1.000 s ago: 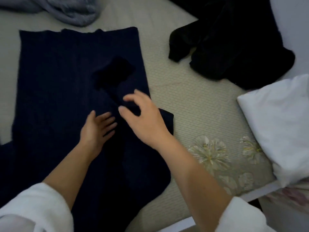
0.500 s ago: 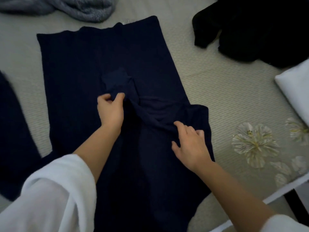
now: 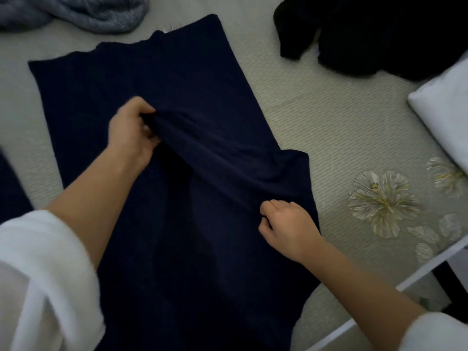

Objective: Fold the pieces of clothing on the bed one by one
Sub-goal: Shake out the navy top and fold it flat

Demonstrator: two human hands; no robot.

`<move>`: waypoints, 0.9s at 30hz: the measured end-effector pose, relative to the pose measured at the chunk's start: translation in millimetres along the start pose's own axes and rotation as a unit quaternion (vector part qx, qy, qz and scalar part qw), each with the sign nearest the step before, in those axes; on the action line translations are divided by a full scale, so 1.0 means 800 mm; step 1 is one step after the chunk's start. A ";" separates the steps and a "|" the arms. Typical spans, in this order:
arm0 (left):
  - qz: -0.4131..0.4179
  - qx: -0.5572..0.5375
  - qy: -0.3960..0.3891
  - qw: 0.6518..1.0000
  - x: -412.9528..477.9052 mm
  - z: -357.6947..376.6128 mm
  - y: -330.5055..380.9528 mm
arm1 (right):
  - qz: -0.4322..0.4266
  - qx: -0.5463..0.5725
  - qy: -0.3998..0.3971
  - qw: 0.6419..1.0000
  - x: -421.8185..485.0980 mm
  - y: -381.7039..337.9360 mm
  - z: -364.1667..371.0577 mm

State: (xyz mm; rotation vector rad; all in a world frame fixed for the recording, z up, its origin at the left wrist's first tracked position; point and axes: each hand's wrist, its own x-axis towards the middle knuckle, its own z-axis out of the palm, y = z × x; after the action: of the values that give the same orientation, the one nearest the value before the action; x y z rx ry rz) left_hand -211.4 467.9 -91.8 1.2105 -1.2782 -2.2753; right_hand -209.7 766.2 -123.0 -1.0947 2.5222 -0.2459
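Head-cam view looking down on a bed [image 3: 316, 122] w/ a pale ribbed cover, printed flowers [image 3: 382, 201] near its right edge. Spread flat across the middle, filling most of the view, lies a navy garment [image 3: 152, 72]: dark, fine-knit, roughly rectangular, its far end toward the top of the view and its near end running off the bottom edge. A raised fold of its fabric runs diagonally from centre-left down to centre-right, pulled up off the layer beneath and stretched btwn the two hands. Top right, well apart from it, a black clothing heap [image 3: 379, 29], crumpled. Top left, a grey fuzzy garment [image 3: 76, 13], bunched, near the navy piece's far edge; contact can't be told. At right, a white pillow [image 3: 445, 107] lies partly over the flower print. At the far left edge, a strip of another dark navy cloth [image 3: 10, 188]. Both arms come in from the bottom in white sleeves [image 3: 43, 282], forearms bare. Left hand [image 3: 129, 130] sits on the garment's centre-left, thumb on top & fingers [image 3: 149, 134] curled under, gripping the upper end of the raised fold. Right hand [image 3: 288, 224] is lower, near the garment's right edge, fingers [image 3: 272, 206] curled tight together into a loose fist, pinching the fold's lower end; its fingertips are hidden in the fabric.
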 end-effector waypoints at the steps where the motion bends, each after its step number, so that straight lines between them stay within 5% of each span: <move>1: 0.003 -0.088 -0.021 0.996 0.001 -0.008 0.010 | -0.006 0.032 0.003 0.999 0.004 -0.005 -0.004; 4: -0.009 -0.234 -0.006 0.972 0.001 -0.038 0.015 | -0.031 0.099 0.010 0.995 0.015 -0.026 -0.011; 8: -0.090 -0.186 0.093 0.974 0.001 -0.078 -0.013 | -0.056 0.054 -0.109 0.991 0.025 -0.038 0.006; 11: -0.134 -0.086 0.112 0.981 0.012 -0.080 -0.016 | -0.050 0.036 -0.115 0.991 0.030 -0.041 0.015; 17: 0.011 -0.039 0.129 0.991 0.049 -0.073 0.018 | -0.034 0.111 -0.154 0.981 0.036 -0.039 0.007; 20: -0.015 0.007 0.159 0.987 0.051 -0.082 0.017 | -0.047 0.121 -0.109 0.986 0.039 -0.043 0.006; 23: -0.036 0.096 0.246 0.964 0.043 -0.099 -0.007 | -0.048 0.123 -0.042 0.990 0.046 -0.049 0.009; 25: 0.023 0.190 0.295 0.936 0.038 -0.106 -0.023 | -0.049 0.099 0.015 0.994 0.050 -0.055 0.013; 27: 0.128 0.368 0.304 0.869 0.028 -0.107 -0.032 | -0.049 0.072 0.052 0.995 0.058 -0.060 0.019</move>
State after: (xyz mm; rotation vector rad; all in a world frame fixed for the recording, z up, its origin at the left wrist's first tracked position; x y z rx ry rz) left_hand -155.1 420.0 -147.2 1.6633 -1.9177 -1.0531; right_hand -200.1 699.5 -134.7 -1.1757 2.4986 -0.5163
